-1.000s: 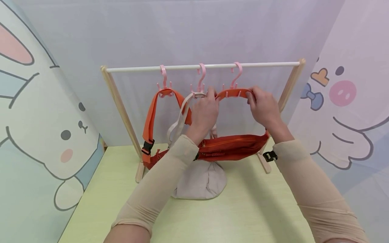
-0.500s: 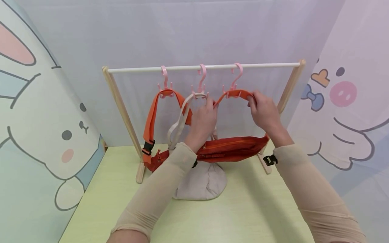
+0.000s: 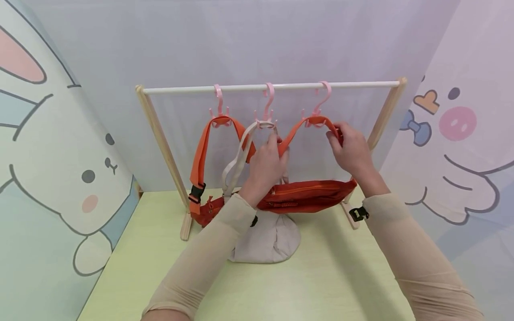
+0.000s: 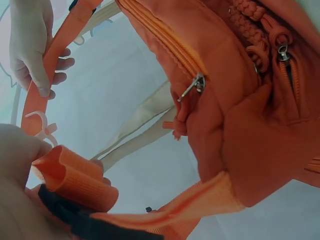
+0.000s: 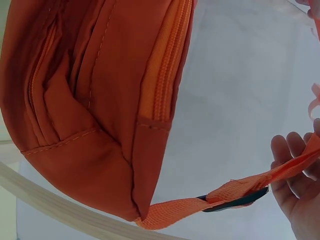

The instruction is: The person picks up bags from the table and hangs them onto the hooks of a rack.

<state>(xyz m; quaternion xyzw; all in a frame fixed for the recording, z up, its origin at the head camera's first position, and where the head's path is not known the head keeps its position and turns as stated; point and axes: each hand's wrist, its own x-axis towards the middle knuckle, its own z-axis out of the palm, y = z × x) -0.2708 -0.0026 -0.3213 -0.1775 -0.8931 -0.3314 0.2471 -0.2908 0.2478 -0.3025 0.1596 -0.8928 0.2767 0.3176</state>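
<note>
An orange-red waist bag (image 3: 309,196) hangs below the right pink hook hanger (image 3: 321,100), its orange strap (image 3: 295,130) looped over the hanger's prongs. My left hand (image 3: 265,167) grips the strap's left side; in the left wrist view a folded strap end and a dark buckle (image 4: 75,212) lie at that hand. My right hand (image 3: 353,149) holds the strap's right side between thumb and fingers, just right of the hanger. The bag's zips (image 4: 195,82) show close up in the left wrist view. My left forearm hides part of the bags.
Another orange strap (image 3: 199,156) with a black buckle hangs from the left hanger (image 3: 218,100). White straps (image 3: 241,158) hang from the middle hanger (image 3: 269,100); a pale bag (image 3: 265,240) rests on the table (image 3: 305,285). A white rail (image 3: 176,90) on wooden legs carries the hangers.
My left hand has moved down a little, drawing the strap's left side lower. The right hanger has shifted slightly right along the rail. My right hand has dropped slightly and stays at the strap.
</note>
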